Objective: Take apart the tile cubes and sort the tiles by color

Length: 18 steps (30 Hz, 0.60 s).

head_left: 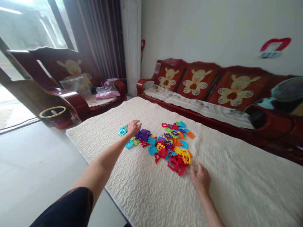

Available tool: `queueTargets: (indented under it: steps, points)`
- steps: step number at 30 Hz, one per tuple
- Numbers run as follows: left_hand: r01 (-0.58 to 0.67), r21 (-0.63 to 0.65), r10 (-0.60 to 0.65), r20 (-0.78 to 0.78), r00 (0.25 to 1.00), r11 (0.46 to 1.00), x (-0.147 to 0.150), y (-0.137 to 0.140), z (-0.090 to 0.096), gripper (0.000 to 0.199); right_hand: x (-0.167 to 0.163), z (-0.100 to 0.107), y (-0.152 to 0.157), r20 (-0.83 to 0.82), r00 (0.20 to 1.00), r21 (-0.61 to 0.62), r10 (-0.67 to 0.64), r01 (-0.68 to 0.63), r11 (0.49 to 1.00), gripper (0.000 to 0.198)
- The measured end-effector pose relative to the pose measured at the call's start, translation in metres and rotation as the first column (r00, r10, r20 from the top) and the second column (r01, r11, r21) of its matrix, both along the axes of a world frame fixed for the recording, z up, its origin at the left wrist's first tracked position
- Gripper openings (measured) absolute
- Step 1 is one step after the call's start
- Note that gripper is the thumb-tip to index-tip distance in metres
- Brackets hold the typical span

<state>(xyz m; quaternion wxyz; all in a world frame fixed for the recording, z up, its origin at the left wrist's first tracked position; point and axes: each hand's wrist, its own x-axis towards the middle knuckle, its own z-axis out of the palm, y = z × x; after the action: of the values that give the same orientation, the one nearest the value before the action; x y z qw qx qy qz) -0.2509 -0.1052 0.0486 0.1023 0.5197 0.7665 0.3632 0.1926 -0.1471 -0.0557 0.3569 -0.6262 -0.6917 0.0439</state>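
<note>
A heap of coloured plastic interlocking tiles (162, 153) with toothed edges lies spread across the quilted cover. My left hand (134, 127) hovers at the heap's left end, fingers stretched out, between light blue tiles (122, 130) and a cluster of purple tiles (144, 135). Whether its fingertips touch any tile is unclear. To the right of the red tiles (177, 165) and yellow tiles (186, 155), my right hand (201, 178) rests on or just over the cover. Its fingers are apart and slightly bent, with nothing seen in them.
The cream quilted cover (132, 189) drapes a large table. Behind stands a long wooden sofa (163, 101) with bear-patterned cushions. At the left are a wooden armchair (71, 102) holding plastic bags (107, 90) and a dark pot with a yellow rim (52, 112).
</note>
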Motion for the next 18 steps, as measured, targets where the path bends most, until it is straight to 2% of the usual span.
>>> queueTargets:
  steps: [3, 6, 12, 18]
  points:
    - [-0.163, -0.074, 0.163, -0.003, 0.987, 0.984, -0.055, -0.028, -0.008, 0.043, -0.005, -0.001, -0.015, 0.128, 0.992, 0.001, -0.018, 0.018, 1.000, 0.046]
    - [-0.204, -0.144, 0.207, 0.012, 0.978, 0.968, -0.080, -0.037, -0.022, 0.049, -0.011, 0.002, -0.022, 0.179, 0.982, 0.002, -0.057, 0.058, 0.998, 0.045]
    - [-0.035, -0.124, 0.039, 0.032, 0.999, 0.992, -0.067, -0.014, -0.047, 0.048, -0.015, 0.002, -0.023, 0.200, 0.976, -0.008, -0.080, 0.083, 0.996, 0.044]
    - [0.040, -0.100, -0.035, 0.054, 0.998, 0.994, -0.044, -0.005, -0.056, 0.046, -0.017, 0.001, -0.024, 0.205, 0.974, -0.026, -0.101, 0.108, 0.994, 0.042]
